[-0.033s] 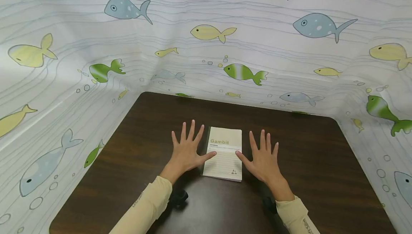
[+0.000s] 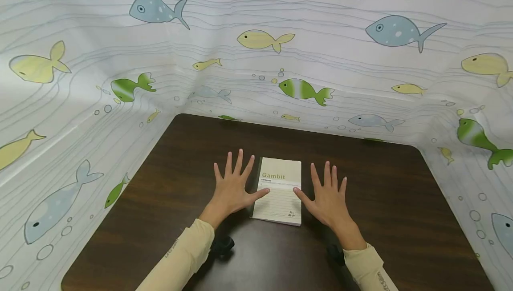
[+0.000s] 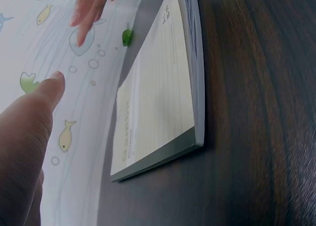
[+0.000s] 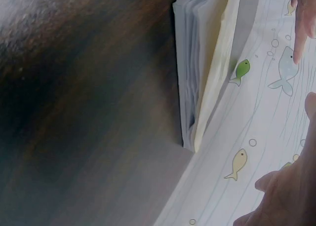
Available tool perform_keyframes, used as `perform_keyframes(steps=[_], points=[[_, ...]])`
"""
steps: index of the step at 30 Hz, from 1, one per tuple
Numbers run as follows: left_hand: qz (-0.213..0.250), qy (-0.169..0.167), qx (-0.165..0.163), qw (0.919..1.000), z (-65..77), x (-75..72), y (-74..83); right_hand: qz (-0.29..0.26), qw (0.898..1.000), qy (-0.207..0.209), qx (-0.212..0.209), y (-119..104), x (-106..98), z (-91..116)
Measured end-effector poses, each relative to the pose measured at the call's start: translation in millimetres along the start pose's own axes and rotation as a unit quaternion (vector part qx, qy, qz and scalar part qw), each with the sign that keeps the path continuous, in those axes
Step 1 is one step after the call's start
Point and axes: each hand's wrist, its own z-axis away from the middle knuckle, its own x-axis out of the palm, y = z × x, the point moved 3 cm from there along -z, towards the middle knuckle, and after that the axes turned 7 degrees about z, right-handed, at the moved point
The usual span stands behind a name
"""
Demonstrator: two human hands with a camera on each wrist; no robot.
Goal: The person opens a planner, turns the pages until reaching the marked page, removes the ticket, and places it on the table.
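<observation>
A cream notebook (image 2: 276,200) with a dark spine and "Gambit" printed on its cover lies closed on the brown table. My left hand (image 2: 231,191) hovers at its left side, fingers spread, the thumb overlapping the cover in the head view. On the other side my right hand (image 2: 329,197) is spread the same way, its thumb tip over the notebook's right edge. Both hands hold nothing. The left wrist view shows the notebook (image 3: 158,88) flat on the table, with the left thumb raised above it. Its page edges (image 4: 190,78) face the right wrist camera.
The dark wood-grain table (image 2: 384,202) has rounded corners. A white sheet (image 2: 224,24) printed with fish rises around its back and sides. Under each wrist sits a black wrist-worn device (image 2: 222,245). Cream sleeves (image 2: 180,255) cover both forearms.
</observation>
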Motion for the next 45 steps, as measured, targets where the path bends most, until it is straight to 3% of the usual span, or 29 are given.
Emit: perform_keyframes(steps=[9,13,17,22,29,36,39,45], points=[[0.003,0.002,0.017,0.9999,4.3,1.3,4.4,-0.003,1.0,-0.011,0.001,-3.0,5.8,4.7],[0.008,0.018,0.028,0.9994,8.0,4.5,5.5,0.008,1.0,0.007,-0.006,-8.9,7.0,5.7],[0.023,0.024,0.045,0.9984,23.5,23.6,6.8,0.013,1.0,0.004,-0.014,-19.2,19.1,11.5],[0.04,-0.025,0.053,0.9975,43.9,51.9,10.8,0.005,0.999,-0.039,-0.004,-29.7,44.5,21.8],[0.049,-0.049,0.057,0.996,42.0,62.9,12.8,-0.025,0.998,-0.052,-0.006,-36.7,51.9,18.3],[0.105,-0.022,0.066,0.9921,39.7,63.4,9.9,-0.056,0.998,-0.035,-0.022,-40.9,48.5,14.6],[0.143,-0.001,0.071,0.9872,39.6,62.0,7.4,-0.065,0.997,-0.011,-0.028,-43.0,44.9,14.8],[0.216,0.001,0.065,0.9742,41.3,62.9,1.5,-0.088,0.995,0.027,-0.031,-47.6,38.1,18.5]])
